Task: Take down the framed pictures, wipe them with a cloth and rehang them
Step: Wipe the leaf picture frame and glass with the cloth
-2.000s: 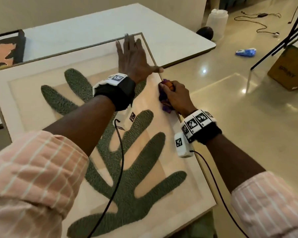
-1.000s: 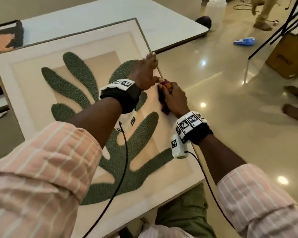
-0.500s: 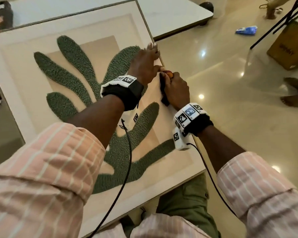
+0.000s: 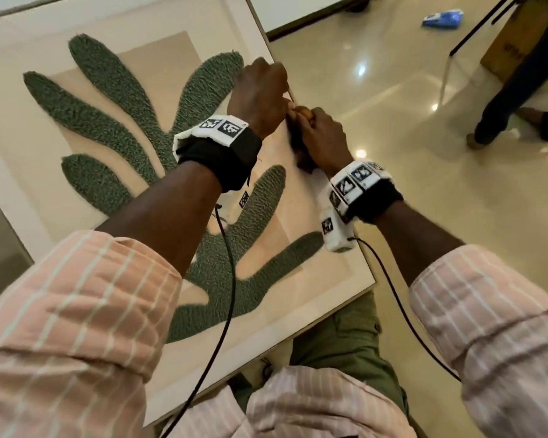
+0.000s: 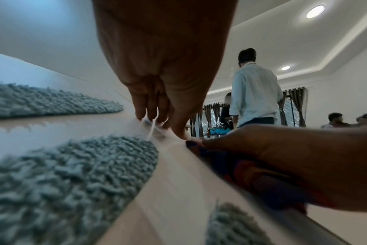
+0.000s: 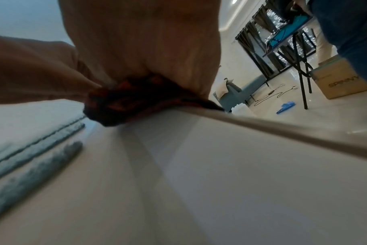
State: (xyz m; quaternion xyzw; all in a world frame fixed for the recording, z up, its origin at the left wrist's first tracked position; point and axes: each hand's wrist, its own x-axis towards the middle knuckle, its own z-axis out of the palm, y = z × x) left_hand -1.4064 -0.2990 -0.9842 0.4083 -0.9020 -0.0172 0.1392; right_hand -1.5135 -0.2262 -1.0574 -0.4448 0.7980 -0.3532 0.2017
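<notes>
A large framed picture [image 4: 114,128] with a green tufted leaf shape lies tilted in front of me, its near corner over my lap. My left hand [image 4: 260,90] arches over the picture's right rim, fingers bent down onto the edge; the left wrist view shows its fingertips [image 5: 151,116] at the rim with the thumb beside the cloth. Right beside it, my right hand [image 4: 321,137] grips a dark purple and orange cloth [image 4: 299,145] and presses it on the same rim. The cloth [image 6: 136,99] bunches under the palm in the right wrist view.
A white table [image 4: 298,7] lies behind the picture. On the glossy floor to the right are a cardboard box [image 4: 513,42], black stand legs [image 4: 475,33], a blue item [image 4: 443,18] and a person's legs [image 4: 519,90]. Other people [image 5: 253,92] stand further back.
The picture has slid off the table towards me. My left hand went from flat on the glass to the right rim and bent over it. My right hand kept the cloth on that rim.
</notes>
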